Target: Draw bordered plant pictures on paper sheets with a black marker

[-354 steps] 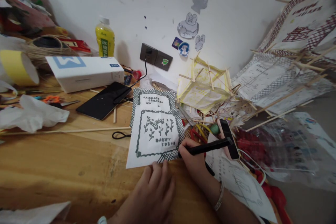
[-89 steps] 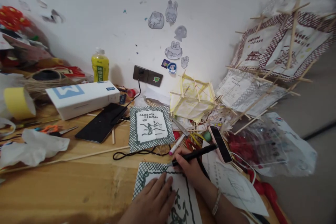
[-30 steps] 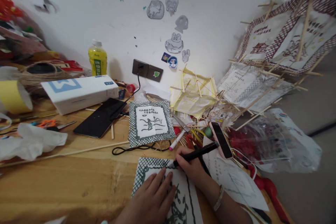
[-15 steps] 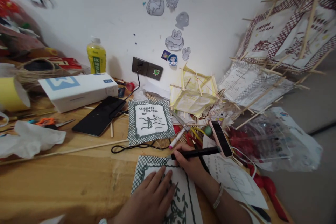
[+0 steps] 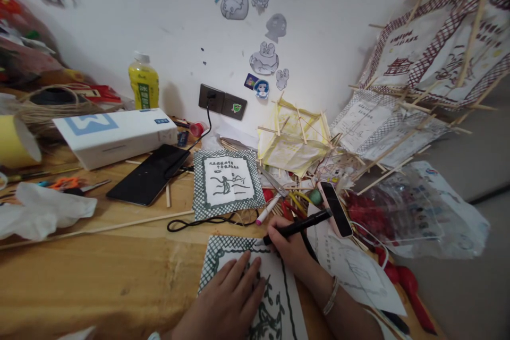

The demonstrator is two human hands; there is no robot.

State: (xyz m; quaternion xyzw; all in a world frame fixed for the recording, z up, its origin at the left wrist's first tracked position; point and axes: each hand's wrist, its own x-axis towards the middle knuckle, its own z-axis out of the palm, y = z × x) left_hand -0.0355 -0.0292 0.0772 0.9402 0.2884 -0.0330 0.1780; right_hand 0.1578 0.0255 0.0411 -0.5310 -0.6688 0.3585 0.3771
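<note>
My right hand (image 5: 292,247) grips a black marker pen (image 5: 300,224), its tip at the top border of a white sheet of paper (image 5: 290,281). Dark green cross-hatching fills that sheet's left border and the left part of its top border; a leafy drawing shows lower down, partly hidden. My left hand (image 5: 229,295) lies flat on the sheet with fingers spread, holding nothing. Just beyond it rests a finished-looking drawing (image 5: 228,180) with a green hatched frame. A white pen with a pink end (image 5: 268,210) lies close to my right hand.
A black tablet (image 5: 149,175), a white box (image 5: 119,135) and a yellow bottle (image 5: 144,82) stand at the back left. Scissors (image 5: 273,180), a pink-edged phone (image 5: 337,210) and a yellow stick-framed lantern (image 5: 292,143) crowd the right. Larger paper lanterns (image 5: 402,58) rise behind.
The marker has tilted more steeply and its tip has shifted slightly along the top border. My left hand stays in place on the paper. The view has moved a little.
</note>
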